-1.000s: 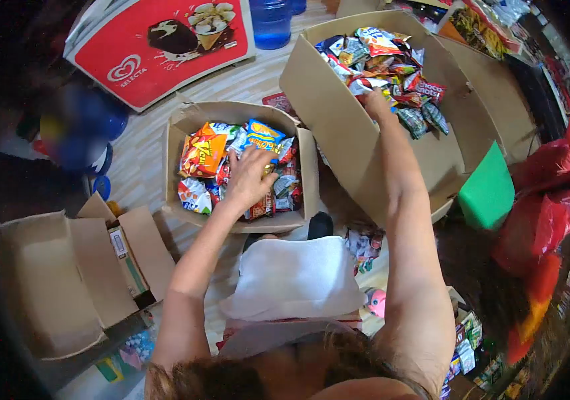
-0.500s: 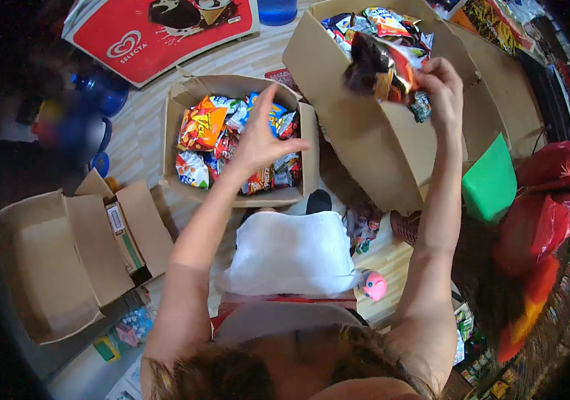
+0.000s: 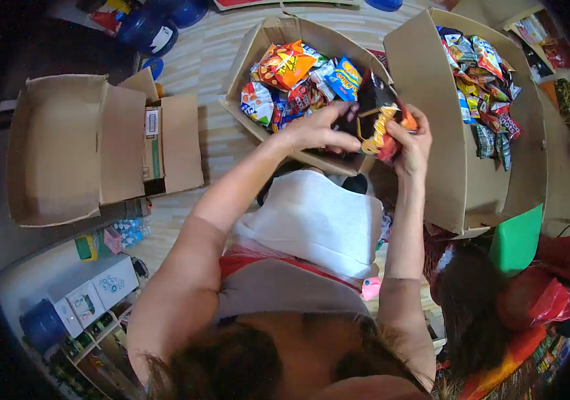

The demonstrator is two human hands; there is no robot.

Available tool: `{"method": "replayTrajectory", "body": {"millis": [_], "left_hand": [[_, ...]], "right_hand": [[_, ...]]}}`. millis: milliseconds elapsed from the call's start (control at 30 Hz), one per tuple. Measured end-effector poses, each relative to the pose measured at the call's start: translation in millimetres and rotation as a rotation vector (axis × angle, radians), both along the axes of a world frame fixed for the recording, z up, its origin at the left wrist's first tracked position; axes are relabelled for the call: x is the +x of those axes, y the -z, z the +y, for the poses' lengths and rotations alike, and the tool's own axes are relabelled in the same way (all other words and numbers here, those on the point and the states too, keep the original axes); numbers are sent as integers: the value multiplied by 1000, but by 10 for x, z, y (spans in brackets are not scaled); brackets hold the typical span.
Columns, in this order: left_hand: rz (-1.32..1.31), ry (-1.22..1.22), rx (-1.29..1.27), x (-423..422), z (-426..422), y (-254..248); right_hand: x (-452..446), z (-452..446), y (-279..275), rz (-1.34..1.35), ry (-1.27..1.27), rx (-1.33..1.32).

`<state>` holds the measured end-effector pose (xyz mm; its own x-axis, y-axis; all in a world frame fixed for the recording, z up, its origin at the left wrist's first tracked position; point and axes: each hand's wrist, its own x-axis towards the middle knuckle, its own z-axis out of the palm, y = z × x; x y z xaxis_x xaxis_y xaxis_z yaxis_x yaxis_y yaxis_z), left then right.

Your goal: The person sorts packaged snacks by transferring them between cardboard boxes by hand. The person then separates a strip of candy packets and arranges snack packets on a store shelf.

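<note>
A dark snack bag [image 3: 369, 107] with yellow lettering and a red-orange part is held over the near right corner of the smaller cardboard box [image 3: 245, 123]. My right hand [image 3: 410, 143] grips its right side, thumb on the front. At its left edge, my left hand [image 3: 321, 130] has its fingers and thumb closed around the dark part. Below, the box holds several snack packs, among them an orange bag [image 3: 288, 65], a blue pack [image 3: 343, 79] and a white bag [image 3: 256, 101].
A larger open carton [image 3: 425, 133] at the right contains several snack packs [image 3: 488, 83]. An open cardboard box [image 3: 58, 150] lies at the left. A green piece [image 3: 518, 240] and red plastic bags [image 3: 555, 300] are at the lower right. Blue water jugs [image 3: 145, 33] stand behind.
My right hand has brought the snack bag from above the larger carton leftward to the smaller box. My left hand, open before, has closed on it. The view has shifted.
</note>
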<state>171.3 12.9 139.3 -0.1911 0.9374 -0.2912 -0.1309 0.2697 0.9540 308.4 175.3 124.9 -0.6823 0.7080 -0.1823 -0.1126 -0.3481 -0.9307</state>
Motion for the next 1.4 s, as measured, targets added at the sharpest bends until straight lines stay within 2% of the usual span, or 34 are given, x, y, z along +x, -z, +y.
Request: {"method": "replayTrajectory", "body": {"millis": [33, 67, 133, 200, 267, 333, 433, 500, 533, 600, 633, 667, 700, 800, 833, 867, 900, 933, 967, 1000, 1067, 1133, 1200, 1333, 1367, 1400], "left_hand": [[120, -85, 35, 12, -27, -25], [239, -163, 75, 8, -23, -47], [466, -293, -97, -195, -55, 192], [423, -208, -20, -497, -104, 177], [550, -50, -126, -651, -94, -49], [445, 12, -113, -700, -87, -128], [578, 43, -129, -998, -204, -255], [276, -130, -134, -1249, -355, -92], [155, -229, -141, -1333, -390, -49], [90, -333, -147, -1553, -445, 209], [32, -387, -166, -1605, -437, 269], [-29, -442, -183, -1667, -418, 339], [-70, -464, -234, -1759, -408, 430], [234, -683, -435, -1917, -337, 668], [445, -761, -357, -2148, -473, 1184], [553, -750, -289, -2144, -455, 1223], [659, -737, -222, -2091, -447, 1217], [765, -722, -154, -2026, -440, 1206], [860, -666, -78, -1913, -401, 1118], [999, -634, -126, -1826, -382, 1041], [1272, -560, -228, -1701, -365, 962], [1371, -540, -267, -1668, -388, 992], [1491, -503, -304, -1612, -417, 1010], [1517, -453, -295, -1595, -406, 1087], [1493, -431, -305, -1562, -358, 1038], [1469, -407, -316, -1524, -312, 981]], "right_hand": [[-98, -41, 58, -13, 19, 46], [-201, -97, 54, -43, 23, -41], [-357, -56, 231, -53, -28, -36], [-468, 69, 348, -97, -66, -32], [-513, 59, 323, -43, -160, -139], [-544, 90, 385, 11, -174, -197], [-532, 322, 230, -169, -15, -257], [-476, 754, 435, 29, 140, -123], [-397, 865, 172, -20, 183, -34], [-382, 1253, 115, -68, 208, 141], [-394, 1437, 74, -173, 259, 313], [-456, 1613, 34, -170, 364, 493], [-490, 1789, -35, -140, 362, 531], [-669, 2587, 170, -416, 431, 1089], [-757, 2729, 169, -529, 397, 1206], [-843, 2838, 145, -642, 358, 1321], [-914, 2952, 195, -648, 305, 1522], [-1001, 3125, 256, -743, 168, 1666], [-1111, 3195, 267, -862, 52, 1734], [-1222, 3249, 252, -981, -70, 1797], [-1402, 3392, 311, -1070, -153, 1782], [-1578, 3557, 539, -1057, -195, 1757], [-1661, 3596, 593, -1138, -259, 1625], [-1584, 3763, 744, -1190, -80, 1855], [-1535, 3841, 779, -1037, 44, 1796], [-1539, 3851, 638, -1131, 65, 1664]]}}
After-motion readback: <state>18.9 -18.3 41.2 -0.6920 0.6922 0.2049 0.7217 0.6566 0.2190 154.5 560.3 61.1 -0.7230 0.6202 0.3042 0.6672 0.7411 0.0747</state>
